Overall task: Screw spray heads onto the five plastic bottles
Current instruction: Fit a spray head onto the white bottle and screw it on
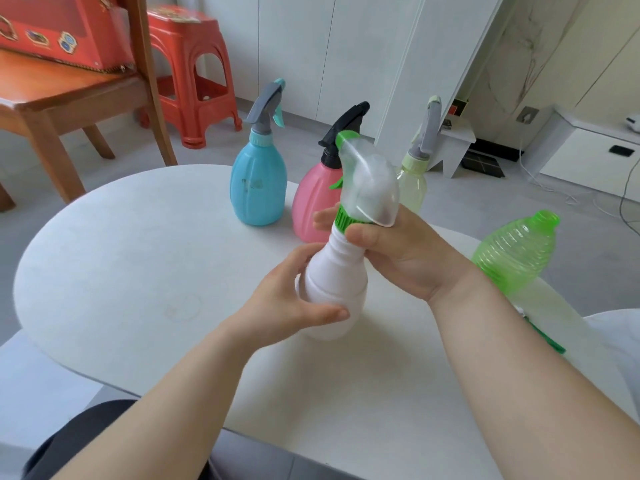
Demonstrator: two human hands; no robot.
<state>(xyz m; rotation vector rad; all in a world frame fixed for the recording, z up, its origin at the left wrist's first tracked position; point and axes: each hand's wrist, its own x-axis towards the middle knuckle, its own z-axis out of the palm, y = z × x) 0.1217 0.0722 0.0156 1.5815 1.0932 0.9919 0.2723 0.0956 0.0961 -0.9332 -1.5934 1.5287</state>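
Observation:
A white bottle (334,275) is tilted above the white table (121,244). My left hand (287,296) grips its body. My right hand (391,251) is closed around the green collar of the clear spray head (367,181) sitting on its neck. Behind stand a blue bottle (258,188) with a grey head, a pink bottle (311,206) with a black head, and a pale yellow-green bottle (412,188) with a grey head. To the right, a ribbed green bottle (516,258) has an open neck. A green spray part (543,336) lies beside my right forearm, mostly hidden.
A wooden chair (79,95) carrying a red box (55,26) stands to the left beyond the table. A red plastic stool (194,71) is behind it. A white step stool (453,143) and low cabinet (588,150) lie at the back right.

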